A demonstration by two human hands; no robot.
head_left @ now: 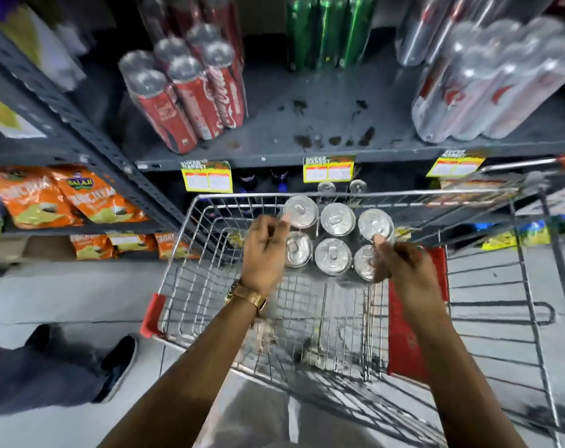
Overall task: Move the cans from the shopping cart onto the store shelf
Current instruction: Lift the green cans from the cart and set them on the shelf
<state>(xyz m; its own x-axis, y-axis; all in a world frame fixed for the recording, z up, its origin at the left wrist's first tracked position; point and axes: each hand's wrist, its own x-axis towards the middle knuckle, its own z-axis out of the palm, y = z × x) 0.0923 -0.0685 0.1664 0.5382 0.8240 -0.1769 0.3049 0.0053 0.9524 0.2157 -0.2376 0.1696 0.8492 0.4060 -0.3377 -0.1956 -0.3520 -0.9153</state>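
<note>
A pack of several silver-topped cans (pixel 334 236) stands upright at the far end of the wire shopping cart (pixel 210 286), in two rows of three. My left hand (pixel 265 250) rests against the pack's left side, fingers curled by the two left cans. My right hand (pixel 404 270) touches the pack's right side, a fingertip on the top of a right-hand can. Whether either hand has a firm grip is unclear. The dark grey store shelf (pixel 323 124) lies just beyond the cart, with bare space in its middle.
On the shelf stand a wrapped pack of red cola cans (pixel 190 92) at left, green cans (pixel 329 30) at the back and a wrapped pack of silver cans (pixel 488 85) at right. Orange snack bags (pixel 64 198) fill the lower left shelves. Another person's legs (pixel 64 367) are at lower left.
</note>
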